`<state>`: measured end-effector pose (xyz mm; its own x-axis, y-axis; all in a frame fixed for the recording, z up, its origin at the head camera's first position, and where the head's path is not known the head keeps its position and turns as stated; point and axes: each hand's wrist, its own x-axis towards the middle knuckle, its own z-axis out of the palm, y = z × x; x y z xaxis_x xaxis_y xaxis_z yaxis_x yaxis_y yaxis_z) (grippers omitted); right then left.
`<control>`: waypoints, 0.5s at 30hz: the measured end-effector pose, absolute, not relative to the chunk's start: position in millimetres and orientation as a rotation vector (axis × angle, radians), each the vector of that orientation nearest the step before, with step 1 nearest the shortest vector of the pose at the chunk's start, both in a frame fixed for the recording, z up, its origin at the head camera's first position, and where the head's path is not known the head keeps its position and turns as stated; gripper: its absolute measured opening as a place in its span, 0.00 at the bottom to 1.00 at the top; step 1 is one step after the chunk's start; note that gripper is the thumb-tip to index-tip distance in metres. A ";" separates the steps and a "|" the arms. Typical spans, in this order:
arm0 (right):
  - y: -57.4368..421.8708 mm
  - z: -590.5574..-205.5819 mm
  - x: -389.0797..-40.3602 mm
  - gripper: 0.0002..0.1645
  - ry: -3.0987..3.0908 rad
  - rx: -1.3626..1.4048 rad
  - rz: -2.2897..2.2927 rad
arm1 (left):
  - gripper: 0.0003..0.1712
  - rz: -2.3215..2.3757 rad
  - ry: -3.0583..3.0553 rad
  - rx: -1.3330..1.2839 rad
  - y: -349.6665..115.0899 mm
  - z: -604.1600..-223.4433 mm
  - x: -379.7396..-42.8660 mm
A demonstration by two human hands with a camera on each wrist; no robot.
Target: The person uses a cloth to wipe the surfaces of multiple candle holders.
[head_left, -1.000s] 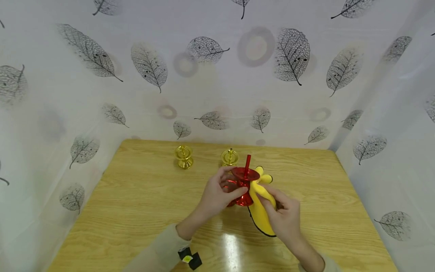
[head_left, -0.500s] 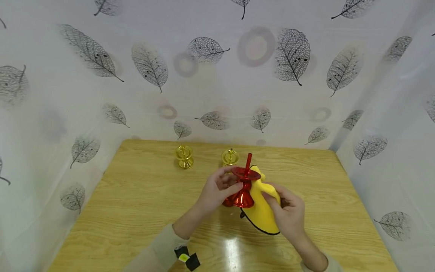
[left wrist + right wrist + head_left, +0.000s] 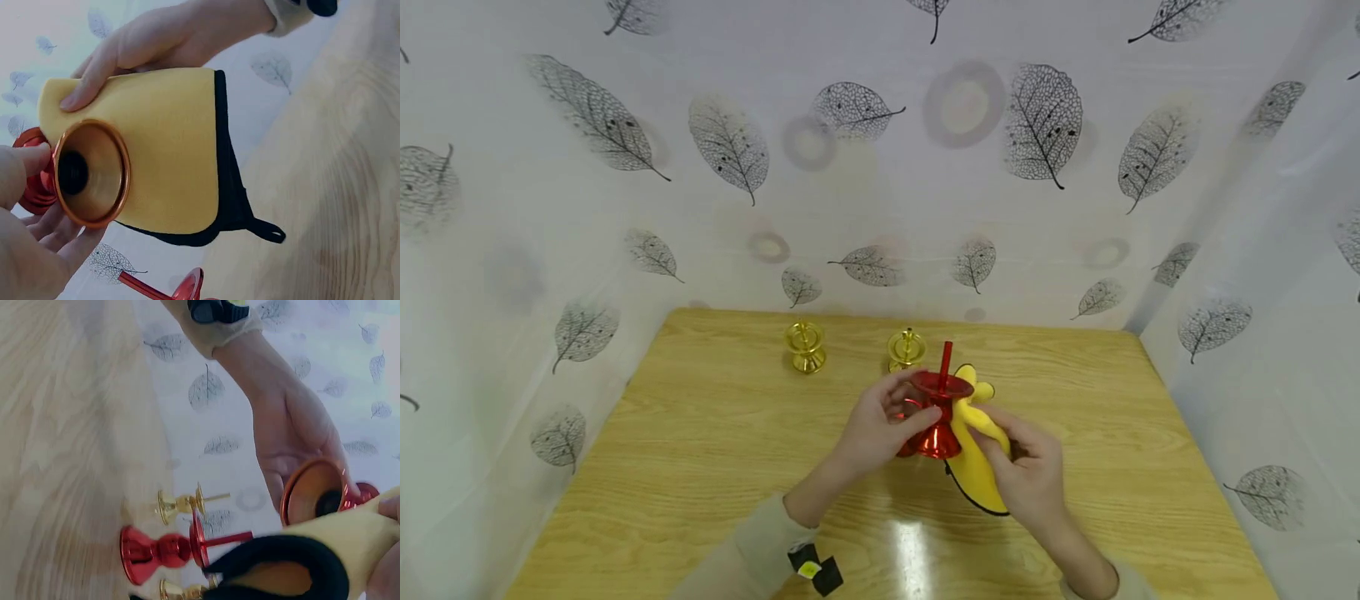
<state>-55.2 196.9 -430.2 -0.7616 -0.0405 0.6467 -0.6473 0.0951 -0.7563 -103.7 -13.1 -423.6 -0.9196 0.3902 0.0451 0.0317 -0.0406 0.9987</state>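
My left hand (image 3: 872, 429) grips a red candle holder (image 3: 938, 442) round its narrow waist, thumb in front. Its spike points up, and the hollow flared base faces the left wrist camera. My right hand (image 3: 1033, 471) pinches a yellow cloth mitt (image 3: 979, 479), which has black trim and a hanging loop (image 3: 269, 231). The mitt's cloth lies against the right side of the candle holder, near its dish and stem. A second red candle holder (image 3: 140, 553) stands upright on the table behind, mostly hidden by my left hand in the head view.
Two gold candle holders stand near the back of the wooden table (image 3: 715, 433), one on the left (image 3: 806, 346) and one nearer the middle (image 3: 907, 348). A leaf-patterned sheet (image 3: 880, 192) hangs behind the table and along its sides.
The mitt and right hand shifted slightly right, then came back left, with the mitt turning a little against the candle holder. My left hand keeps its grip and has barely moved.
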 end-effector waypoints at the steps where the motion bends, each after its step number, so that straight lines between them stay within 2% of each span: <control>1: 194.9 -429.9 -53.8 0.22 -1.925 0.674 1.689 | 0.33 2.047 2.033 0.460 -12.5 -424.3 -103.0; 6: 188.5 -427.7 -49.1 0.25 -1.981 0.647 1.557 | 0.33 2.064 2.152 0.435 -11.7 -427.4 -100.0; 15: 194.0 -428.7 -54.5 0.20 -1.869 0.746 1.642 | 0.27 2.199 1.906 0.398 -16.4 -424.0 -100.8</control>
